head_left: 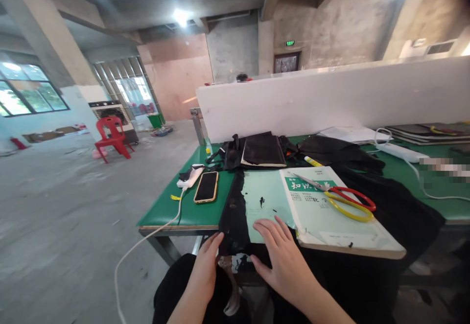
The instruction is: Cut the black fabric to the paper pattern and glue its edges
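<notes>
My right hand [281, 258] lies flat with fingers spread on the near edge of a pale green sheet [266, 199], open and holding nothing. My left hand [205, 270] rests against the near end of a black fabric strip [234, 211] that runs along the sheet's left side, fingers straight and together. A thick book [330, 221] lies to the right of the sheet, and red-and-yellow scissors [343, 199] rest on its cover.
On the green table [169, 209] lie a phone [206, 187], a white charger with cable [191, 176], a folded black fabric pile [262, 150], a yellow marker [313, 161] and a power strip [402, 153]. A white partition [330, 96] stands behind. A red chair [113, 135] stands on the concrete floor.
</notes>
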`<state>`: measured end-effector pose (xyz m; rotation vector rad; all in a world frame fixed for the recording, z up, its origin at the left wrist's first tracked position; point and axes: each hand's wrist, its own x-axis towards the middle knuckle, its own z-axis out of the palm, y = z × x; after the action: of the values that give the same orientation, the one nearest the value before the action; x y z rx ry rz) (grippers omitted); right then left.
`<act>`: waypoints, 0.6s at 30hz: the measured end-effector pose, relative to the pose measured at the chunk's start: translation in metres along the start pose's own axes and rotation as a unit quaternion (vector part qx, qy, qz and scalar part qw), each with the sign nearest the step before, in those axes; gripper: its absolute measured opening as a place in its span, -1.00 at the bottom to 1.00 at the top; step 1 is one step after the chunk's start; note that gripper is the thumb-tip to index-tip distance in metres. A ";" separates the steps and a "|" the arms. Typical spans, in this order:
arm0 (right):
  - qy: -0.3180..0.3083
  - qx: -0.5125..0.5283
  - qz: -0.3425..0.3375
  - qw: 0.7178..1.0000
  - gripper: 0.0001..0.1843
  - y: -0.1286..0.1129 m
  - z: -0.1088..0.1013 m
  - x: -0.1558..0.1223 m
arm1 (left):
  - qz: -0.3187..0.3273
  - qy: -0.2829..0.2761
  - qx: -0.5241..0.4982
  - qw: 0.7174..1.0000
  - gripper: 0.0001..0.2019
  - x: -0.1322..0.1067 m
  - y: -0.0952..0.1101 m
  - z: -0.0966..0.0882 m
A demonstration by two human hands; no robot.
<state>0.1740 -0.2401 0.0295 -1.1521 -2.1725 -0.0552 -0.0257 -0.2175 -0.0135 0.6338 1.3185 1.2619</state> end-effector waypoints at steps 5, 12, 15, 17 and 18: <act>-0.018 -0.004 0.024 1.000 -0.62 0.013 -0.016 0.029 | -0.037 -0.076 -0.007 0.996 -0.60 0.016 0.004 0.006; -0.088 0.027 0.015 0.996 -0.71 0.050 -0.036 0.088 | -0.060 -0.103 -0.047 0.992 -0.68 -0.014 0.018 0.024; -0.104 0.053 0.050 0.992 -0.71 0.072 -0.029 0.115 | -0.074 -0.103 -0.050 0.991 -0.65 -0.028 0.018 0.026; -0.104 0.063 0.066 0.990 -0.72 0.086 -0.018 0.133 | -0.082 -0.108 -0.048 0.990 -0.60 -0.030 0.015 0.024; -0.105 0.065 0.068 0.990 -0.72 0.093 -0.010 0.140 | -0.082 -0.119 -0.048 0.988 -0.56 -0.028 0.012 0.022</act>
<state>0.1947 -0.0859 0.0940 -1.2743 -2.2347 0.2742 -0.0036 -0.2337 0.0124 0.5759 1.0844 1.0728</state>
